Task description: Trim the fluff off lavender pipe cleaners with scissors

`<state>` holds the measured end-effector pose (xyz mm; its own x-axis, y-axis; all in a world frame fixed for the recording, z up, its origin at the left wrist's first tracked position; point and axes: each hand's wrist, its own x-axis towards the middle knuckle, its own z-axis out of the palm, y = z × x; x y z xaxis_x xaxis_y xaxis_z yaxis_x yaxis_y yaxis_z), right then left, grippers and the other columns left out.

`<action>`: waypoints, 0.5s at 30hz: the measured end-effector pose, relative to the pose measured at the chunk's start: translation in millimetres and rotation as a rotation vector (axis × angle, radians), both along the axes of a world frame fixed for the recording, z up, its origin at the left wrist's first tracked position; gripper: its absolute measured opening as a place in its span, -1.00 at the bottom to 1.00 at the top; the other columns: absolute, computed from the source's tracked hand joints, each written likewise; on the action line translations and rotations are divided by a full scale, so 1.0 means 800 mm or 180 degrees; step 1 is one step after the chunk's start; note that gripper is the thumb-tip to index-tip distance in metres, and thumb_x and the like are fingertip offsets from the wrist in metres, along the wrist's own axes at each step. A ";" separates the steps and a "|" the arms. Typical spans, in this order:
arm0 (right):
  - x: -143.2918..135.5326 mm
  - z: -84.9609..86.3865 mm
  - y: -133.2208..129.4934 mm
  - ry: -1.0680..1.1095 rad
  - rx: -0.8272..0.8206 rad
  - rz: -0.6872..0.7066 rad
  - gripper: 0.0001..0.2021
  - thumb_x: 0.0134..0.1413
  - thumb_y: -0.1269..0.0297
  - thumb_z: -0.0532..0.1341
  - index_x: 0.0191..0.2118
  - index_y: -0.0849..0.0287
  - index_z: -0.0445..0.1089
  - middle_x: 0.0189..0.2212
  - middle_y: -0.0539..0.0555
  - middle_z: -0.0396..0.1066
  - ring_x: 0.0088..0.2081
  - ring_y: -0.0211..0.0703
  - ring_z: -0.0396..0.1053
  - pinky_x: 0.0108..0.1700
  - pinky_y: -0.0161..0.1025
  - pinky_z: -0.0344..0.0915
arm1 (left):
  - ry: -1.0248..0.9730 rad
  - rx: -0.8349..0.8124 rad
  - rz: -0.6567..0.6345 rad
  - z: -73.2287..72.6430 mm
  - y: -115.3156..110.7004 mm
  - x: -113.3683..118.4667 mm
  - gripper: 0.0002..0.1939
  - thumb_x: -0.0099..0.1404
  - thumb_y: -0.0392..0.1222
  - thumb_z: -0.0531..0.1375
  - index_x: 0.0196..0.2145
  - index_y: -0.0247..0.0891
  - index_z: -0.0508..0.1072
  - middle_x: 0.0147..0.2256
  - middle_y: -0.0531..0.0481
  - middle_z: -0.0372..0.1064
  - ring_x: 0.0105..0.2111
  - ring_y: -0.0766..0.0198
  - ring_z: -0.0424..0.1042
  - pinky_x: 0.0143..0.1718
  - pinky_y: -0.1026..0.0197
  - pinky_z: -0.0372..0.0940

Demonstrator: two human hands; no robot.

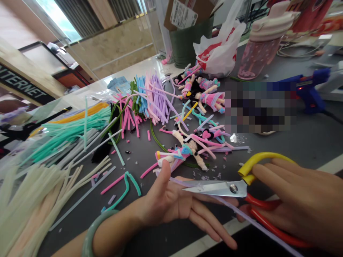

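My left hand is palm up near the bottom middle, its fingers spread, with a green bangle at the wrist. A thin purple pipe cleaner runs across its palm and on to the lower right. Scissors with yellow and red handles are in my right hand, whose fingers are in the handles. The blades point left over my left palm, at the purple pipe cleaner. Just beyond my left thumb lies a doll figure made of pipe cleaners.
Bundles of purple and teal pipe cleaners lie behind and left. Small dolls, a plastic bag, a pink bottle and a blue glue gun stand or lie farther back. Scraps dot the grey table.
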<state>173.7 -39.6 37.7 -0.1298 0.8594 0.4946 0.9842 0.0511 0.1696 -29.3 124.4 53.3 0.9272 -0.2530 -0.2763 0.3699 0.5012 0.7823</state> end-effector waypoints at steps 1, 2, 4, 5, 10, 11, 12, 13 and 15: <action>0.001 0.000 -0.001 -0.0002 0.0007 0.0020 -0.59 0.33 0.08 -0.13 -0.47 0.06 0.26 -0.57 0.10 0.40 -0.59 -0.14 0.41 -0.63 -0.25 0.27 | 0.0003 0.0064 0.0029 0.001 0.000 0.000 0.34 0.03 0.68 -0.45 0.29 -0.49 0.26 -0.02 -0.43 0.52 0.11 -0.35 0.40 0.12 -0.20 0.22; 0.002 0.000 -0.001 -0.0001 0.0000 0.0044 -0.59 0.33 0.09 -0.13 -0.46 0.07 0.27 -0.56 0.10 0.40 -0.59 -0.15 0.41 -0.63 -0.26 0.27 | -0.0003 0.0116 0.0074 0.002 -0.001 -0.001 0.33 0.04 0.67 -0.45 0.29 -0.49 0.27 -0.03 -0.43 0.52 0.11 -0.36 0.40 0.12 -0.21 0.22; 0.003 -0.001 -0.002 0.0036 -0.0030 0.0059 -0.58 0.34 0.10 -0.14 -0.46 0.08 0.30 -0.55 0.12 0.41 -0.59 -0.14 0.42 -0.63 -0.25 0.29 | -0.0049 0.0161 0.0175 0.003 -0.001 -0.001 0.32 0.05 0.66 -0.45 0.28 -0.48 0.29 0.00 -0.45 0.50 0.11 -0.39 0.39 0.11 -0.23 0.23; 0.003 -0.002 -0.003 0.0079 -0.0064 0.0056 -0.57 0.34 0.10 -0.14 -0.45 0.09 0.31 -0.54 0.13 0.42 -0.57 -0.13 0.42 -0.62 -0.24 0.30 | -0.0073 0.0153 0.0198 0.003 -0.002 -0.001 0.32 0.05 0.66 -0.44 0.27 -0.48 0.30 0.02 -0.46 0.49 0.10 -0.40 0.40 0.11 -0.24 0.24; 0.000 -0.007 -0.004 0.0327 -0.0085 0.0044 -0.50 0.35 0.06 -0.16 -0.49 0.09 0.34 -0.53 0.13 0.45 -0.56 -0.12 0.44 -0.61 -0.23 0.33 | -0.0172 0.0141 0.0242 0.000 -0.002 -0.005 0.29 0.06 0.64 -0.45 0.25 -0.46 0.34 -0.01 -0.45 0.51 0.06 -0.34 0.46 0.07 -0.19 0.28; -0.001 -0.007 -0.004 0.0360 -0.0044 0.0036 -0.47 0.36 0.03 -0.18 -0.51 0.09 0.33 -0.55 0.13 0.45 -0.57 -0.12 0.43 -0.62 -0.23 0.32 | -0.0182 0.0150 0.0305 -0.001 -0.002 -0.006 0.28 0.07 0.64 -0.44 0.24 -0.46 0.36 -0.02 -0.45 0.51 0.04 -0.31 0.48 0.06 -0.17 0.30; -0.001 -0.007 -0.004 0.0390 -0.0031 0.0035 -0.44 0.36 -0.02 -0.20 -0.51 0.09 0.34 -0.56 0.12 0.45 -0.58 -0.13 0.43 -0.62 -0.24 0.32 | -0.0200 0.0155 0.0395 -0.002 -0.002 -0.007 0.26 0.09 0.63 -0.42 0.21 -0.47 0.38 -0.04 -0.45 0.53 0.01 -0.27 0.51 0.04 -0.13 0.32; -0.001 -0.007 -0.004 0.0420 -0.0017 0.0017 -0.41 0.36 -0.06 -0.21 -0.50 0.10 0.35 -0.56 0.12 0.45 -0.58 -0.13 0.44 -0.62 -0.24 0.33 | -0.0222 0.0152 0.0516 -0.003 -0.003 -0.007 0.22 0.12 0.63 -0.37 0.19 -0.47 0.41 -0.06 -0.44 0.54 -0.02 -0.23 0.53 0.01 -0.09 0.34; 0.004 -0.008 -0.005 0.0476 -0.0054 -0.0031 -0.39 0.34 -0.14 -0.20 -0.47 0.10 0.38 -0.54 0.11 0.45 -0.58 -0.13 0.44 -0.63 -0.24 0.33 | -0.0219 0.0170 0.0836 -0.003 -0.003 -0.007 0.06 0.19 0.59 -0.17 0.12 -0.43 0.48 -0.14 -0.38 0.59 -0.11 -0.13 0.59 -0.08 0.01 0.38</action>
<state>177.2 -43.4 31.2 -0.0472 0.8687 0.4931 0.9989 0.0429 0.0201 -35.0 122.3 51.0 0.9761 0.0116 -0.2170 0.1780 0.5303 0.8289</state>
